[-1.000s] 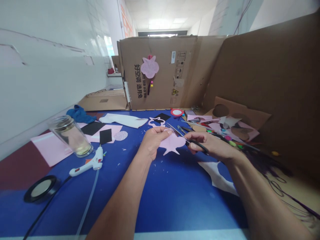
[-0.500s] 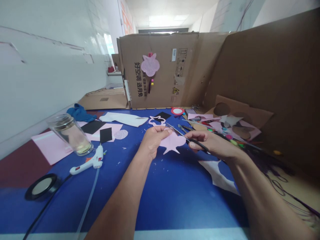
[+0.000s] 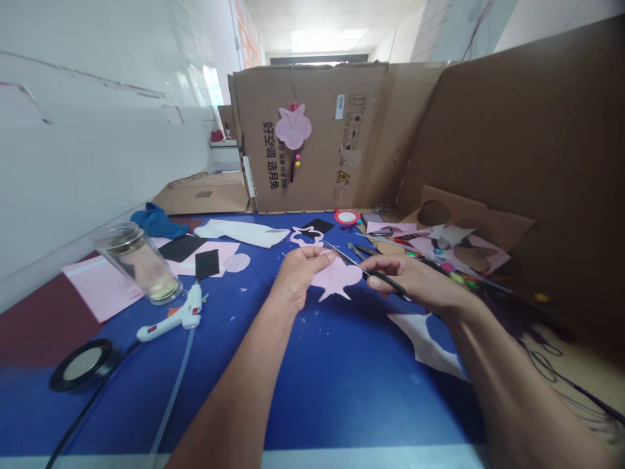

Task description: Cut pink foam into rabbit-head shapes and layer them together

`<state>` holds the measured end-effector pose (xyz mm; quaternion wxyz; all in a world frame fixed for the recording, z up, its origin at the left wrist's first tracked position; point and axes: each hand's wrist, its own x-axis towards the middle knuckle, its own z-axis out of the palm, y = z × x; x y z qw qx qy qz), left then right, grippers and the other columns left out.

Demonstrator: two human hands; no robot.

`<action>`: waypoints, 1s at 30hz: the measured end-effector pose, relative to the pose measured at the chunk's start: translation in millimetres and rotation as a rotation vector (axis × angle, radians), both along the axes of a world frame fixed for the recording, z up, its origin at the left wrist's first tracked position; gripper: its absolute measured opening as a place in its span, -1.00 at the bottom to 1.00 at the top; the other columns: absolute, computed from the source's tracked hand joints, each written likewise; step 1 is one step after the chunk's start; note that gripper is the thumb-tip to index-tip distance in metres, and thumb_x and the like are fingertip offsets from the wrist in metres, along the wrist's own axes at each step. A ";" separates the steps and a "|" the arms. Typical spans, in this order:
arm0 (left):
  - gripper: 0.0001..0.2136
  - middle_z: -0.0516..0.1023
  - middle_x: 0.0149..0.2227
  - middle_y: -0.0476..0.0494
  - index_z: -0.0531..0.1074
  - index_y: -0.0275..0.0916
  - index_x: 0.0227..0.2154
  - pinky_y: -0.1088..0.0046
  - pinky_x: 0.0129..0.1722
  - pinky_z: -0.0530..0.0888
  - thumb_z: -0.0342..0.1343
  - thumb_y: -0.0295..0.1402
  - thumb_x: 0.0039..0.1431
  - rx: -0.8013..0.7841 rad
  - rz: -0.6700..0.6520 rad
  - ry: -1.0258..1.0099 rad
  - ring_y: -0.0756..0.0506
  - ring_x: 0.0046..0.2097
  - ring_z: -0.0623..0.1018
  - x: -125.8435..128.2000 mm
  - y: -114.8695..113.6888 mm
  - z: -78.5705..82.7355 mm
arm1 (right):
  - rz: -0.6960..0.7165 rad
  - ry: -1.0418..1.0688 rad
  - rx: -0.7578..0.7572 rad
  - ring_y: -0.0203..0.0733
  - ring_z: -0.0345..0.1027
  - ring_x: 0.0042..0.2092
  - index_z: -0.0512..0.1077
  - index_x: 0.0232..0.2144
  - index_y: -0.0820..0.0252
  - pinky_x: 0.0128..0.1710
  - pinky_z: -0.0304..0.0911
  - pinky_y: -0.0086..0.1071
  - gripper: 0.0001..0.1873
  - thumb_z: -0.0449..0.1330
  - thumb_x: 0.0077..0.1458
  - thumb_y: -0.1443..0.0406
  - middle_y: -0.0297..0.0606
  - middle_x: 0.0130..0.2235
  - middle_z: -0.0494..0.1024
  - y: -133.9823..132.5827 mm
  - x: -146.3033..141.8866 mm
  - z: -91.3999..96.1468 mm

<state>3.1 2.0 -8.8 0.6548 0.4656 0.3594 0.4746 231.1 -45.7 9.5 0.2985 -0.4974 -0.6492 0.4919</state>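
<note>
The left hand (image 3: 305, 277) pinches a pink scalloped craft-sheet cutout (image 3: 336, 280) firmly between thumb and fingers, at the centre of the frame, above a blue tabletop (image 3: 342, 404). The right hand (image 3: 410, 283) keeps a narrow grip on black-handled steel scissors (image 3: 366, 271), their slim blades close together just beside the cutout's upper edge. A white hot glue gun (image 3: 170, 319) and a clear glass jar (image 3: 139, 264) stand at lower left, and a torn white paper scrap (image 3: 427, 345) lies below the right hand.
</note>
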 end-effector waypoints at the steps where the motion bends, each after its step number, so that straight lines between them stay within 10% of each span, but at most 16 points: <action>1: -0.92 0.66 -0.43 -0.18 0.65 -0.31 -0.41 0.44 -0.35 0.49 0.40 -0.43 0.02 0.000 0.002 0.000 -0.02 -0.45 0.57 -0.1 0.0 -0.1 | 0.001 -0.003 0.003 -0.35 0.10 -0.48 0.57 -0.14 0.15 -0.47 -0.04 -0.38 -0.46 0.47 -0.02 -0.08 -0.44 -0.49 0.38 0.1 0.1 -0.2; 30: -0.89 0.69 -0.35 -0.22 0.65 -0.31 -0.38 0.41 -0.29 0.51 0.43 -0.42 0.01 0.001 -0.033 -0.011 -0.04 -0.38 0.61 -3.5 6.5 -6.7 | 0.039 -0.023 0.022 -0.25 0.23 -0.36 0.56 -0.13 0.13 -0.39 0.10 -0.37 -0.46 0.45 0.01 -0.10 -0.33 -0.35 0.47 -2.9 0.7 1.7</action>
